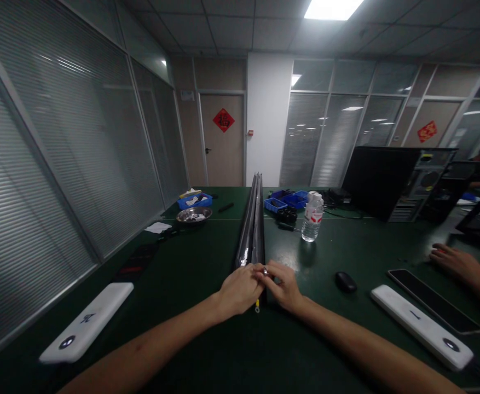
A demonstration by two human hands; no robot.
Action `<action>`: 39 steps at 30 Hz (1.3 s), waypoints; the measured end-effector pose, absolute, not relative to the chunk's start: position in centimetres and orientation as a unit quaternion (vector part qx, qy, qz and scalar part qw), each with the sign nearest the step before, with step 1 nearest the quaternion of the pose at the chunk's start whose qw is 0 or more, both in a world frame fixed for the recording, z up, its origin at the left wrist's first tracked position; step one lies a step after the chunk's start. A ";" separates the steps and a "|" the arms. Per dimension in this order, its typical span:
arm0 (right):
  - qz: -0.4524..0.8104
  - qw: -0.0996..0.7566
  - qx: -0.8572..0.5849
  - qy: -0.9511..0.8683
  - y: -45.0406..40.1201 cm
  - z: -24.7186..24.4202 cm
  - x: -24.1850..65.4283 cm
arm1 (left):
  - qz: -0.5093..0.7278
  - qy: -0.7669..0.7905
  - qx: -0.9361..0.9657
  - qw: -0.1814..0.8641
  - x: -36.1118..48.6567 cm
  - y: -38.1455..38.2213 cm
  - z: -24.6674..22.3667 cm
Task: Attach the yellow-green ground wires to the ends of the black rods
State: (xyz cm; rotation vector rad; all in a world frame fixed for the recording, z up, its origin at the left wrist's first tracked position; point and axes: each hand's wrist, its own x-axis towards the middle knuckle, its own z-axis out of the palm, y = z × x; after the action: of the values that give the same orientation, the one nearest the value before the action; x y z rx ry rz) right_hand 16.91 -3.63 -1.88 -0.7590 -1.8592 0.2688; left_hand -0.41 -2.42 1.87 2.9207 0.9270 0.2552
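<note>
Two long, dark, glossy bars (pixel 250 232) run side by side away from me along the table. At their near end my left hand (pixel 240 290) is closed, its fingers curled in; what it grips is hidden. Touching it, my right hand (pixel 284 285) pinches a small shiny metal piece (pixel 265 271), too small to name. A yellow-sleeved ring terminal (pixel 257 306) sticks out toward me just below my left hand's fingers.
On the green table (pixel 182 350) lie white devices (pixel 96 320) on both sides, a mouse (pixel 345 282) and a keyboard-like slab (pixel 432 301). Farther back are a water bottle (pixel 312 219), metal bowl (pixel 194 215), blue trays (pixel 276 204) and computer tower (pixel 391 180). Another person's hand (pixel 455 262) rests right.
</note>
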 end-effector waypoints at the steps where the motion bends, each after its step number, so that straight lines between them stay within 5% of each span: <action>1: 0.112 0.528 -0.316 -0.780 -3.6 -1.9 16.9 | 0.086 0.302 0.949 0.033 -0.4 -2.4 1.8; 17: 0.115 0.540 -0.298 -0.778 -3.4 -1.9 17.0 | 0.111 0.343 0.932 0.042 0.1 -2.5 2.0; 34: 0.137 0.542 -0.305 -0.771 -3.5 -2.1 17.1 | 0.051 0.251 0.959 -0.120 -0.4 -2.1 0.6; 39: 0.121 0.553 -0.317 -0.761 -3.3 -2.2 17.1 | 0.084 0.310 0.946 -0.044 0.0 -2.2 1.0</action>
State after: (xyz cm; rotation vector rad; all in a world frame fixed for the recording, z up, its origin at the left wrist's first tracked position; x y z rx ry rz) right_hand 17.11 -3.33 -2.16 -0.7484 -1.7988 0.2854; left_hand 0.00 -2.18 1.02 3.0592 1.0014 0.2720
